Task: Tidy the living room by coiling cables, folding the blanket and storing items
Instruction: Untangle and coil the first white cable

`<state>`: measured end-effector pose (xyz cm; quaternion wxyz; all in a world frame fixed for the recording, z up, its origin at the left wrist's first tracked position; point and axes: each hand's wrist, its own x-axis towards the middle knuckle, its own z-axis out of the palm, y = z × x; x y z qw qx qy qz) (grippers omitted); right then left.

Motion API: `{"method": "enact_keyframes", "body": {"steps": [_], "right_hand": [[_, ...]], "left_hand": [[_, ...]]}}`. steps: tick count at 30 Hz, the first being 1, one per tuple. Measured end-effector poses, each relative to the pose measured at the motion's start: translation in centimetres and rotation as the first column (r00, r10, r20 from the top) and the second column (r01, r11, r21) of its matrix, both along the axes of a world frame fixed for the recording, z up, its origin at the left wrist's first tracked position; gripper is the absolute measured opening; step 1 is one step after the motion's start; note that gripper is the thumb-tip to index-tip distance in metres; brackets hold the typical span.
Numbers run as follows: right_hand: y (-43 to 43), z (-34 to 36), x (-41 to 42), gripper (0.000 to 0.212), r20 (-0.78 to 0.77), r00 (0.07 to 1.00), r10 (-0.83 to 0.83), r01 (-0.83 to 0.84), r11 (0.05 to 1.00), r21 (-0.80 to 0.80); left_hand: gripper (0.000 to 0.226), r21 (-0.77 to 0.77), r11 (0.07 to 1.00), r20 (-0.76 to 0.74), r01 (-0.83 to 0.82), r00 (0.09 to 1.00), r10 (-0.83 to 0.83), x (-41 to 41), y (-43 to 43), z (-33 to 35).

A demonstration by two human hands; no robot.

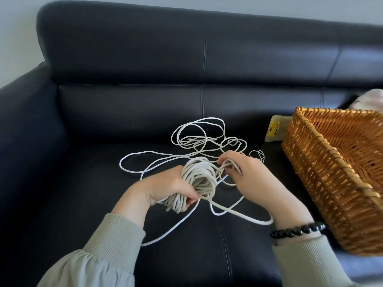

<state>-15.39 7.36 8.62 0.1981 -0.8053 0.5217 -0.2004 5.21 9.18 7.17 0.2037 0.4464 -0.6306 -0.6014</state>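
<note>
A black leather sofa [124, 59] fills the room in front of me, with a rectangular woven wicker basket [323, 166] standing at the right end of its seat and a pale bit of fabric [371, 100] behind it by the backrest. Mid-seat lies a long white cable [192, 131]: the left hand [165, 185] grips its wound coil, fingers curled round the bundle, and the right hand [248, 177] pinches loose strands just beside it. Against the basket's back corner sits a small beige pouch [274, 131], its yellow label too blurred to read, and a black beaded bracelet [298, 229] circles the right wrist.
</note>
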Motion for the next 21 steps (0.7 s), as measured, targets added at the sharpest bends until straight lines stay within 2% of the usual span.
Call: {"method": "enact_keyframes", "body": {"steps": [4, 10, 12, 15, 18, 21], "right_hand": [[-0.1, 0.1, -0.3, 0.036, -0.122, 0.989, -0.078, 0.071, 0.995, -0.065], [-0.5, 0.2, -0.4, 0.039, -0.277, 0.935, -0.22, 0.249, 0.966, 0.073], [-0.6, -0.1, -0.4, 0.036, -0.181, 0.963, -0.2, 0.216, 0.974, 0.073], [-0.4, 0.0, -0.7, 0.039, 0.135, 0.98, -0.146, 0.123, 0.978, 0.166], [-0.6, 0.4, -1.3, 0.026, 0.336, 0.935, -0.11, 0.048, 0.981, 0.188], [-0.8, 0.0, -1.7, 0.023, 0.55, 0.821, -0.154, 0.025, 0.972, 0.235]], "left_hand": [[0.015, -0.008, 1.0, -0.037, -0.017, 0.999, 0.017, 0.0, 0.3, 0.4], [0.011, -0.043, 0.998, -0.007, -0.055, 0.998, 0.055, -0.3, 0.2, 0.4], [0.011, -0.069, 0.992, 0.056, -0.108, 0.992, 0.112, -0.3, 0.0, 0.1], [0.011, -0.097, 0.98, 0.139, -0.175, 0.972, 0.188, -0.3, -0.5, -0.4], [0.014, -0.099, 0.977, 0.119, -0.19, 0.972, 0.202, -0.1, -0.6, -0.5], [0.024, -0.088, 0.97, 0.084, -0.225, 0.969, 0.232, -0.1, -0.6, -0.4]]}}
